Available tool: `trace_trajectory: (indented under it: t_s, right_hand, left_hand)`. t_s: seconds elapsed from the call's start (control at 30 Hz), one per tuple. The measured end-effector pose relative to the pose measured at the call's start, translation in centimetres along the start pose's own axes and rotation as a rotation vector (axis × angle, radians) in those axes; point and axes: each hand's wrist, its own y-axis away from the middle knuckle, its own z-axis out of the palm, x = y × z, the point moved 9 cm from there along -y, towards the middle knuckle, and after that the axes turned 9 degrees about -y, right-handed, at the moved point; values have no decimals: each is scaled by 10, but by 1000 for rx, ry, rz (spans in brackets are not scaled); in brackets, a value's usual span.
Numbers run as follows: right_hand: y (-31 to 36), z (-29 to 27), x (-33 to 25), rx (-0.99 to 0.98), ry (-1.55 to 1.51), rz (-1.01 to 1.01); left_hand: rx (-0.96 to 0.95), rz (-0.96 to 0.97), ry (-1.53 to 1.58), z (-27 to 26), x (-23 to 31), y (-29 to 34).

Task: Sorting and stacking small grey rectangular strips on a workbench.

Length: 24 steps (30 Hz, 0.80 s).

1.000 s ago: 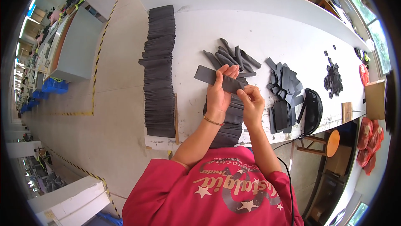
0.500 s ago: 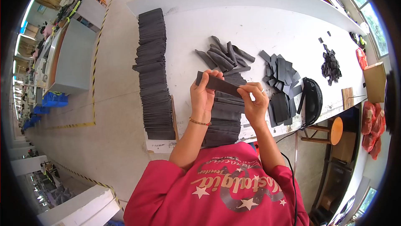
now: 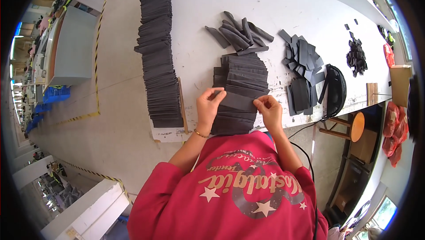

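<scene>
A flat dark-grey fabric strip point(image 3: 239, 101) lies level across the near part of a stack of similar strips point(image 3: 247, 77) on the white table. My left hand point(image 3: 208, 109) is closed in a pinch at the strip's left end, thumb against the fingers. At the opposite end my right hand point(image 3: 271, 113) pinches the corner between thumb and fingertips. Just beyond the stack is a loose heap of curled dark strips point(image 3: 237, 34). Whether the held strip rests fully on the stack is hard to make out.
A long row of packed dark strips point(image 3: 155, 54) runs along the table's left side, beside a thin wooden bar point(image 3: 182, 107). To the right are shorter dark pieces point(image 3: 303, 56), a black pouch point(image 3: 335, 91) and small black parts point(image 3: 356, 57). A wooden stool point(image 3: 356, 128) stands below.
Both hands have come down with the strip, from holding it raised and slanted to laying it across the stack. The whole view has shifted, so the table appears higher.
</scene>
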Motion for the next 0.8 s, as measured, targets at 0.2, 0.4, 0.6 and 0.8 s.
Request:
trace_trajectory:
  t_s: [0.2,0.4,0.6,0.8]
  right_hand:
    - [1,-11,7,83,465,-193]
    - [-49,-87,-25,383,534,-396]
    - [-141,-174,-21,736,398,-351]
    - [-223,-179,-32,696,680,-332]
  left_hand:
    - [245,179,-299,1,-17,4]
    - [339,223,-104,-23,-13,-105]
    - [233,-163,157,13,-53,-226]
    - [488,-121,-577,10,-71,-280]
